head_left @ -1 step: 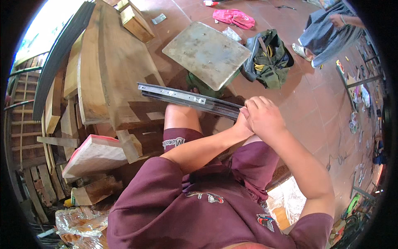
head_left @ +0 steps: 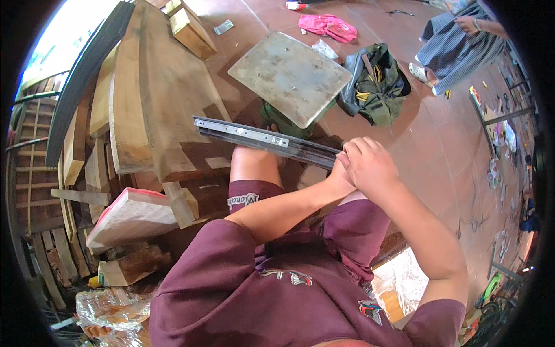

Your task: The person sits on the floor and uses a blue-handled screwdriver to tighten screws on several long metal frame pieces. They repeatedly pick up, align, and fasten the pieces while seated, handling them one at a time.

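Note:
A long black drawer slide with a silver inner rail lies across my body at a slant, over my bare left knee. My left hand is closed around its right end. Over it sits my right hand, its fingers wrapped at that same end and covering part of my left hand. Both hands touch each other; the gripped tip of the slide is hidden beneath them. The slide's free end points left, near the edge of a wooden slab.
Wooden slabs are stacked at my left, above a pink-edged white block. Ahead stands a worn square stool top, beside an open green tool bag. A person's hand shows at the far right, above scattered parts.

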`<state>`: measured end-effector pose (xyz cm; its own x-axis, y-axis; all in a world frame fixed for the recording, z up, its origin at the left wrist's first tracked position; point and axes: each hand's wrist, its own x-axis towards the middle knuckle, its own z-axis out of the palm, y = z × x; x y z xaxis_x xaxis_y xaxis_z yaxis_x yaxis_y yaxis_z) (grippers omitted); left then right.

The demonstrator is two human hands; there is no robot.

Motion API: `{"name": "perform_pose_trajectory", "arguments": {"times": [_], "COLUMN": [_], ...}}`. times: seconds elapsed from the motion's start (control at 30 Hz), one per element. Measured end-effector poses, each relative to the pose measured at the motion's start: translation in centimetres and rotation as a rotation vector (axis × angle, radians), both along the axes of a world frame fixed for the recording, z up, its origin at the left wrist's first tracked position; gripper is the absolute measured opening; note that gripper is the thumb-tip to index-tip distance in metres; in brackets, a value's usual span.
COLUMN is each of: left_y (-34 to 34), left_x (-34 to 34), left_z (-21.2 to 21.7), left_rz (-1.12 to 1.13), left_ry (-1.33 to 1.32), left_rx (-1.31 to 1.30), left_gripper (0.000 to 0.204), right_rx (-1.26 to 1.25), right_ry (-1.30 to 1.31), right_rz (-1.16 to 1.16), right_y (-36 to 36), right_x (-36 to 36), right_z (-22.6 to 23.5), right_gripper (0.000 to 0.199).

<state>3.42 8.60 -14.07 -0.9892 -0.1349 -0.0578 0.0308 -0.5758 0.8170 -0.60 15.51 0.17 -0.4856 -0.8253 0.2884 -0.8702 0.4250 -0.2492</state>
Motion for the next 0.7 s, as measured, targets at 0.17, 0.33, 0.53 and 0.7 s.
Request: {"name": "perform_pose_trajectory", "arguments": {"times": [0.17,0.33,0.53,0.7], "left_y": [1.3,3.8,3.4,5.0], "left_x": [-0.3,-1.2,-1.2,-1.9], "left_z": [-0.5,-1.9,1.2,-1.6], "left_rz": [0.084,0.257,0.216,0.317], "left_ry": [0.032,0.105,0.034,-0.078], "left_rx": [0.02,-0.012,0.856,0.382], "left_gripper": [0.019,0.018,0.017,0.023], "right_rx": [0.025,0.049,0.101,0.111], "right_ry": [-0.037,-0.062,-0.073,-0.15], "right_rz": [0.108,0.16,0.23,0.312], "right_y": [0.0,0.0,-0.3,-0.5], "right_x": [-0.8,-1.4,-2.5,-2.9], "right_z": [0.5,1.2,1.3,1.7], "right_gripper": [0.019,0.018,0.017,0.018]}}
